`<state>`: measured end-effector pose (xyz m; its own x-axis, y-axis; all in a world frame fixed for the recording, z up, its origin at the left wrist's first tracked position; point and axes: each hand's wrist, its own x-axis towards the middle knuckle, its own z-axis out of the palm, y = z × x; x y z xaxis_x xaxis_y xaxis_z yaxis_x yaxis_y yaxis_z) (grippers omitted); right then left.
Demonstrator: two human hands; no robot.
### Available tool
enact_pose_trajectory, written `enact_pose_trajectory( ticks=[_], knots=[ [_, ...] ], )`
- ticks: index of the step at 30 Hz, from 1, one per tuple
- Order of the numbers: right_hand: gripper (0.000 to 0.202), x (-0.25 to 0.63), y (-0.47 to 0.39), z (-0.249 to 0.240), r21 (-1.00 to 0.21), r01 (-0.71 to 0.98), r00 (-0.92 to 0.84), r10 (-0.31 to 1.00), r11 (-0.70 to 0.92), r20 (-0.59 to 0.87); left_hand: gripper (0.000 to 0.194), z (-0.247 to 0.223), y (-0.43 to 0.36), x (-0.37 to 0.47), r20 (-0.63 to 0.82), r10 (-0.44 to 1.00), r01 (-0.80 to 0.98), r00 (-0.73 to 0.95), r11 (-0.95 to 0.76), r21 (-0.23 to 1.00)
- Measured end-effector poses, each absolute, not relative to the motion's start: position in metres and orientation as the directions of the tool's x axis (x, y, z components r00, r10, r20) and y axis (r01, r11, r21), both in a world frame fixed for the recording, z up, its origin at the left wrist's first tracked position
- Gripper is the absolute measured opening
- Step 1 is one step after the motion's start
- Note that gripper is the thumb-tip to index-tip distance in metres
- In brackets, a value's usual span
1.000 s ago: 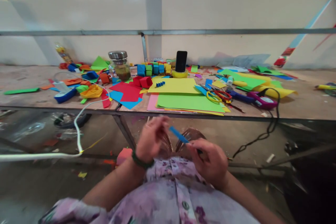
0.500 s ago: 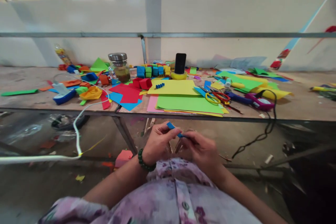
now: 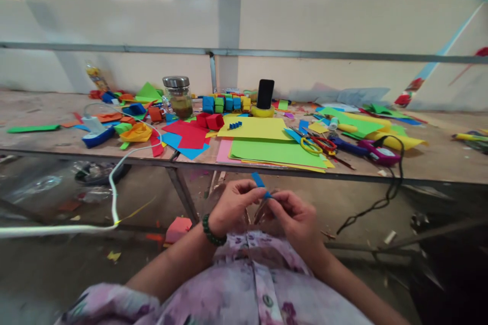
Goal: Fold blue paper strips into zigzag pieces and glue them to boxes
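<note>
Between my two hands is a narrow blue paper strip [image 3: 258, 180], held over my lap in front of the table edge. My left hand [image 3: 238, 203] pinches it between thumb and fingers, and its free end sticks up past the fingertips. My right hand [image 3: 295, 218] grips the lower end, where the strip looks bent; the fingers hide part of it. On the table beyond lie a green sheet [image 3: 278, 152] and a yellow sheet [image 3: 259, 128]. A small zigzag-folded blue paper piece [image 3: 235, 125] rests on the yellow sheet.
Scissors [image 3: 310, 146] and a purple tool with a black cord [image 3: 381, 152] lie right of the sheets. A lidded glass jar [image 3: 178, 97], folded paper cubes [image 3: 219, 105] and a phone [image 3: 265, 93] stand behind. A white cable [image 3: 111, 183] hangs over the left table edge.
More of the blue strip now shows above my left fingers, and its end stands higher. Both hands have shifted slightly to the right in view, and the table scene has shifted a little too.
</note>
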<state>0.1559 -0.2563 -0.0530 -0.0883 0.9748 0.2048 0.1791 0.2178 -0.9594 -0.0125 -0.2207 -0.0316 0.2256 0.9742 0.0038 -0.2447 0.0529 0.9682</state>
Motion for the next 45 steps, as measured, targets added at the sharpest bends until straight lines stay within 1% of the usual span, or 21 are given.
enact_pose_trajectory(
  ticks=[4,6,9,12,15,18,20,23,25,26,27,29,31,32,35,37,39,41,45],
  knots=[
    [0.032,0.152,-0.252,-0.053,-0.943,0.244,-0.278,0.948,0.225,0.154,0.032,-0.042,-0.228,0.002,0.017,0.982,-0.248,0.188,0.031,0.968],
    [0.035,0.152,-0.252,-0.05,-0.923,0.28,-0.325,0.93,0.266,0.169,0.033,-0.042,-0.227,0.002,0.007,0.984,-0.276,0.18,0.044,0.96],
    [0.036,0.153,-0.257,-0.046,-0.888,0.323,-0.317,0.922,0.327,0.224,0.035,-0.041,-0.226,0.002,-0.059,0.981,-0.402,0.185,0.13,0.907],
    [0.036,0.152,-0.262,-0.047,-0.889,0.321,-0.302,0.925,0.326,0.231,0.032,-0.039,-0.222,0.002,-0.122,0.975,-0.515,0.188,0.203,0.833],
    [0.037,0.15,-0.266,-0.053,-0.875,0.347,-0.29,0.926,0.338,0.242,0.033,-0.034,-0.214,-0.005,-0.115,0.986,-0.559,0.124,0.165,0.812],
    [0.038,0.15,-0.266,-0.059,-0.822,0.412,-0.269,0.915,0.392,0.302,0.032,-0.03,-0.21,-0.012,-0.085,0.994,-0.614,0.074,0.113,0.781],
    [0.038,0.15,-0.264,-0.062,-0.772,0.465,-0.246,0.901,0.433,0.357,0.034,-0.032,-0.211,-0.011,-0.085,0.989,-0.603,0.124,0.143,0.785],
    [0.036,0.151,-0.261,-0.062,-0.676,0.557,-0.218,0.87,0.482,0.442,0.032,-0.041,-0.219,-0.004,-0.115,0.952,-0.455,0.282,0.238,0.858],
    [0.034,0.154,-0.26,-0.06,-0.623,0.591,-0.263,0.852,0.513,0.453,0.032,-0.047,-0.225,0.001,-0.151,0.927,-0.438,0.342,0.3,0.847],
    [0.033,0.157,-0.259,-0.057,-0.621,0.583,-0.292,0.849,0.523,0.441,0.032,-0.049,-0.228,0.003,-0.156,0.915,-0.449,0.373,0.325,0.833],
    [0.033,0.16,-0.258,-0.053,-0.641,0.565,-0.303,0.853,0.519,0.424,0.033,-0.049,-0.23,0.003,-0.155,0.901,-0.458,0.405,0.347,0.818],
    [0.036,0.165,-0.254,-0.044,-0.716,0.508,-0.271,0.878,0.479,0.395,0.035,-0.047,-0.233,0.003,-0.15,0.862,-0.426,0.484,0.382,0.82],
    [0.041,0.17,-0.247,-0.036,-0.794,0.446,-0.211,0.91,0.414,0.356,0.038,-0.043,-0.236,0.003,-0.159,0.829,-0.335,0.536,0.381,0.862],
    [0.042,0.171,-0.243,-0.032,-0.822,0.419,-0.207,0.922,0.387,0.328,0.039,-0.041,-0.238,0.004,-0.166,0.823,-0.282,0.543,0.364,0.888],
    [0.041,0.173,-0.232,-0.026,-0.858,0.383,-0.192,0.938,0.342,0.289,0.04,-0.037,-0.241,0.006,-0.162,0.837,-0.157,0.523,0.281,0.947],
    [0.04,0.174,-0.228,-0.026,-0.86,0.389,-0.119,0.943,0.331,0.309,0.038,-0.037,-0.243,0.006,-0.165,0.834,-0.116,0.526,0.263,0.958],
    [0.039,0.176,-0.227,-0.026,-0.863,0.393,-0.038,0.943,0.318,0.331,0.035,-0.037,-0.244,0.006,-0.167,0.83,-0.118,0.533,0.268,0.956],
    [0.038,0.176,-0.228,-0.027,-0.88,0.362,-0.002,0.945,0.306,0.327,0.033,-0.039,-0.244,0.004,-0.169,0.818,-0.167,0.549,0.306,0.937],
    [0.039,0.175,-0.23,-0.028,-0.952,0.195,0.021,0.969,0.236,0.245,0.031,-0.044,-0.242,-0.003,-0.181,0.743,-0.293,0.644,0.459,0.839]
  ],
)
